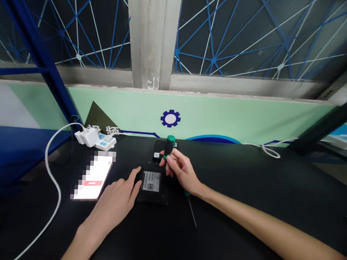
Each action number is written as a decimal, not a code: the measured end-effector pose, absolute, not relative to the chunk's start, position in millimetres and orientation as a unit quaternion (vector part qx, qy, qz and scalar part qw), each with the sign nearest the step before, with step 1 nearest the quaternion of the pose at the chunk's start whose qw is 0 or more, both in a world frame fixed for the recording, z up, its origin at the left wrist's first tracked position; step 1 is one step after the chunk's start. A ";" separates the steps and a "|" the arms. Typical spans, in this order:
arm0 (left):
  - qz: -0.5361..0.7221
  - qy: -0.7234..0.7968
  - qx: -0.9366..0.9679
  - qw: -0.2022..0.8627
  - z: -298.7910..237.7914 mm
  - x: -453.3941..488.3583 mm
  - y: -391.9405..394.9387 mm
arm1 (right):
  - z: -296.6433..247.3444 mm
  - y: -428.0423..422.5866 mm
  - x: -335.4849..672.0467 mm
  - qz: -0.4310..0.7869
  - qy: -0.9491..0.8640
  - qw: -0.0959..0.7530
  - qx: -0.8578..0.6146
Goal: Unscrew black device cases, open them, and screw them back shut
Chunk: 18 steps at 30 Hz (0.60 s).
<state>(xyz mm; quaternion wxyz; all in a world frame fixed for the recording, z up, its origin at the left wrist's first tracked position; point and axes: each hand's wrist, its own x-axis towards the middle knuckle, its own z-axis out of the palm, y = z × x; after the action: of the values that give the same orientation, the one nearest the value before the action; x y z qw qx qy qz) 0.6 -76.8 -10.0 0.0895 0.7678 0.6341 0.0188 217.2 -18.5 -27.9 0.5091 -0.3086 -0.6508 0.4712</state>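
Pinching a green screwdriver [169, 146], right grip [180, 171] above black device [152, 195], open left grip [114, 204] seemingly touching it

Matte black counter [232, 175]. Centre: flat black rectangular case [152, 193] with white printed label; smaller black rectangular unit [160, 150] just behind it. Left: lit smartphone [92, 178], screen pixelated; white plastic charger [87, 137] touching small white-and-blue box [105, 142]; white cable [52, 178] curving forward.

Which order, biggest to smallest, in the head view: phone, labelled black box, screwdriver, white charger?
1. Phone
2. Labelled black box
3. Screwdriver and white charger: unsure. The screwdriver is long but thin, partly hidden by the right hand, and nearer the camera than the charger.
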 end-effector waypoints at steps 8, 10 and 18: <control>0.014 0.635 0.767 0.086 -10.4 1.1 -77.7 | -29.5 -15.7 215.5 0.491 -0.622 0.521 -0.317; 0.018 0.635 0.767 0.088 -10.3 1.1 -77.7 | -30.4 -15.0 216.1 0.485 -0.631 0.519 -0.312; 0.026 0.633 0.769 0.085 -12.8 -1.6 -77.6 | -30.2 -16.6 218.2 0.484 -0.651 0.507 -0.292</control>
<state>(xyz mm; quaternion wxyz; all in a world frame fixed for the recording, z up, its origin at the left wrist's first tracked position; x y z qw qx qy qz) -1.6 -77.6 -12.8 0.0850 0.7691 0.6329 0.0264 218.2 -16.6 -30.2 0.5066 -0.2921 -0.6508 0.4843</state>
